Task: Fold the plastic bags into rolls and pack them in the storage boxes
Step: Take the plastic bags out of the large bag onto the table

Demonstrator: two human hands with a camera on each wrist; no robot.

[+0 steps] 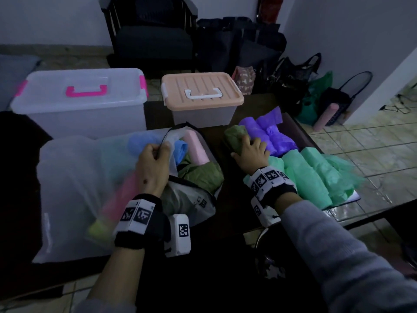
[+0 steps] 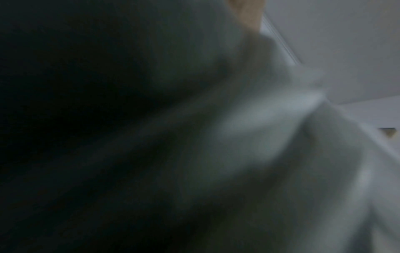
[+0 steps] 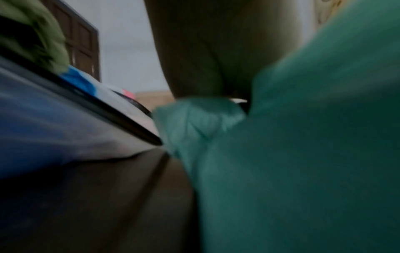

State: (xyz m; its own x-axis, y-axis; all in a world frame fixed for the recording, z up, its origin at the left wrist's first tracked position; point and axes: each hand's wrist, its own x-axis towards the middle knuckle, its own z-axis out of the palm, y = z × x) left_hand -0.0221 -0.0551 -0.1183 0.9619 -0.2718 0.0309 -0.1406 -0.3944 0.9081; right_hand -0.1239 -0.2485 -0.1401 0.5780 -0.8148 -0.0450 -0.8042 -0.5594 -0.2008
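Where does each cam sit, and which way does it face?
Head: above, looking forward and down at the table; shows both forearms, left hand pinching the clear pouch, right hand on the olive roll.
Left wrist: buried against blurred pale material; only a sliver of skin shows at the top edge.
Right wrist: low near the table, looking along the palm past the green rolls.
Shared: head and right wrist both show green rolls and the pouch.

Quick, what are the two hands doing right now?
Left hand: fingers curled, pinching the dark rim of the clear pouch.
Right hand: fingers laid over the olive green roll, thumb spread; grip unclear.
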